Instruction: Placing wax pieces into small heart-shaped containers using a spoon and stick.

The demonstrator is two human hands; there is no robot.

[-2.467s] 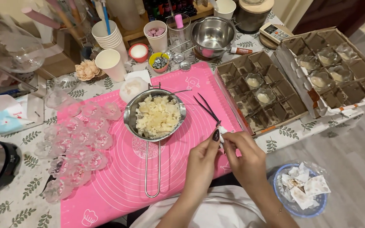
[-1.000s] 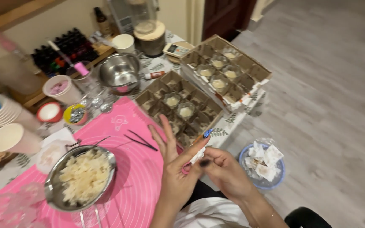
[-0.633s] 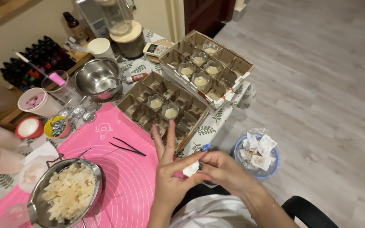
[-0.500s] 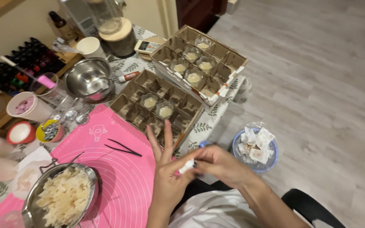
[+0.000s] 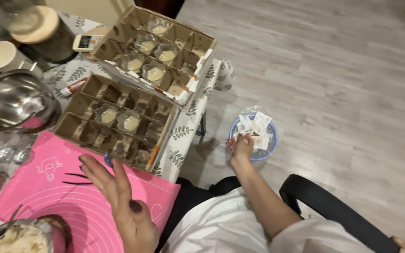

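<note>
The right hand (image 5: 241,146) reaches down off the desk (image 5: 190,119) to the blue round bowl (image 5: 269,143) of crumpled white paper scraps (image 5: 255,126) on the wooden floor (image 5: 333,70), at about three o'clock; its fingers are bunched over the rim, and whether they pinch anything I cannot tell. The left hand (image 5: 120,197) hovers spread and empty above the pink silicone mat (image 5: 57,201), just below the brown cardboard divider tray (image 5: 113,122) of small filled cups (image 5: 118,119) at eleven o'clock.

A home craft table: pink silicone mat (image 5: 66,197), leaf-print tablecloth (image 5: 183,136), cardboard divider boxes (image 5: 118,124), wood-look floor (image 5: 333,70).
</note>
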